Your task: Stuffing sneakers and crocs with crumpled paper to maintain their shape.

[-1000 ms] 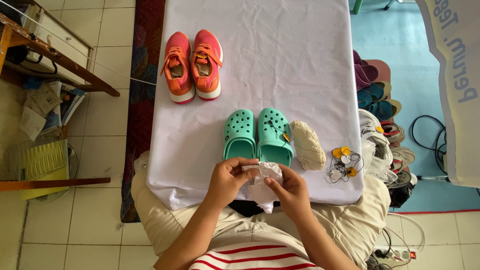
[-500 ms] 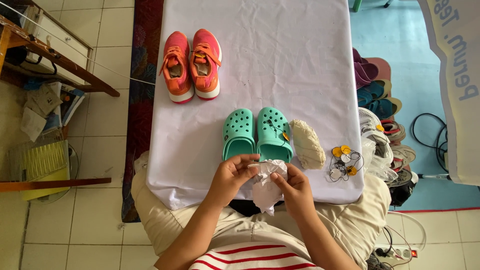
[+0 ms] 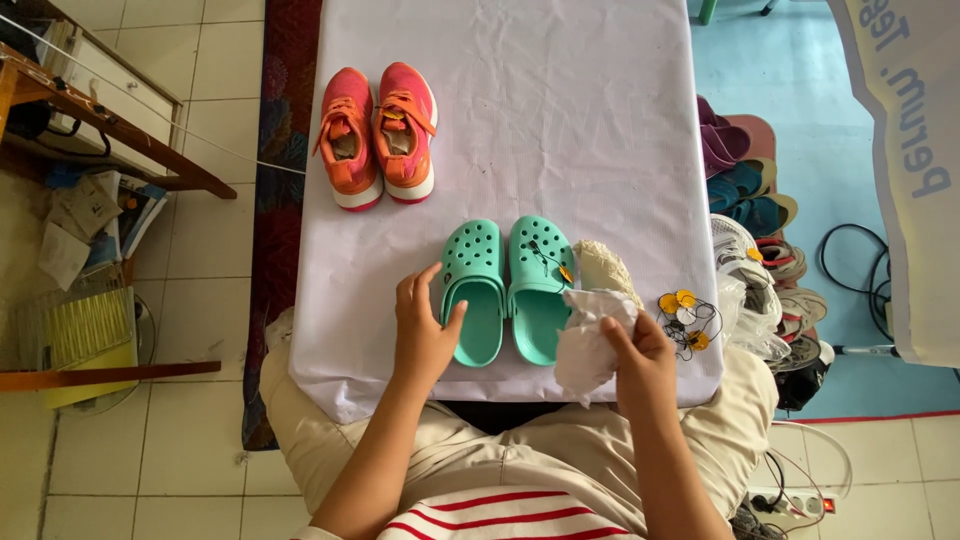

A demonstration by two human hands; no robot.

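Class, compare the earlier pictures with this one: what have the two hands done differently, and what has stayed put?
The left hand let go of the white cloth and moved left onto the left green clog. The right hand alone now holds the cloth. Clogs and orange sneakers stayed put.

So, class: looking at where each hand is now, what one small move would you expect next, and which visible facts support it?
Probably the left hand closes on the left teal clog to steady or lift it. Its thumb already lies against the clog's heel opening, while the right hand holds a crumpled white cloth beside the right teal clog, seemingly ready for wiping.
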